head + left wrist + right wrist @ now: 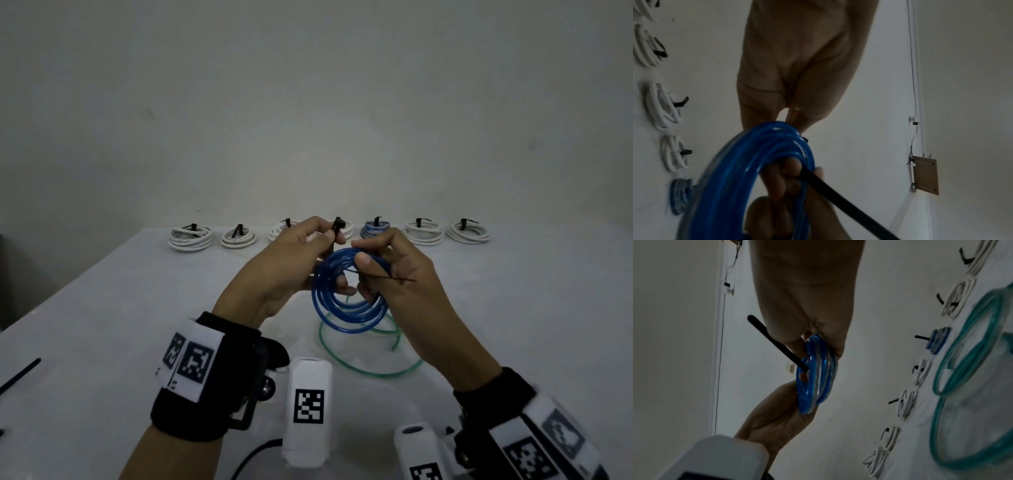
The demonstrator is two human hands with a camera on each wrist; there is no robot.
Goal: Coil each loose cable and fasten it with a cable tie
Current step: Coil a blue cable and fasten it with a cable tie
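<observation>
A coil of blue cable (pixel 349 301) is held upright above the white table (pixel 102 308), between both hands. My left hand (pixel 330 235) pinches the head end of a black cable tie (pixel 337 226) between thumb and forefinger at the coil's top, with its lower fingers reaching into the ring. My right hand (pixel 361 253) grips the coil's upper right, thumb pressed on the strands. The tie's tail (pixel 394 277) runs across its fingers. The wrist views show the blue coil (pixel 748 162) (pixel 816 374) and the tie's tail (pixel 838 198) (pixel 774 340) sticking out of it.
A loose green cable (pixel 376 366) lies in open loops on the table under the hands. Several tied coils, mostly white (pixel 190 236) and one blue (pixel 375 229), line the far edge by the wall. Spare black ties (pixel 20 375) lie at the left edge.
</observation>
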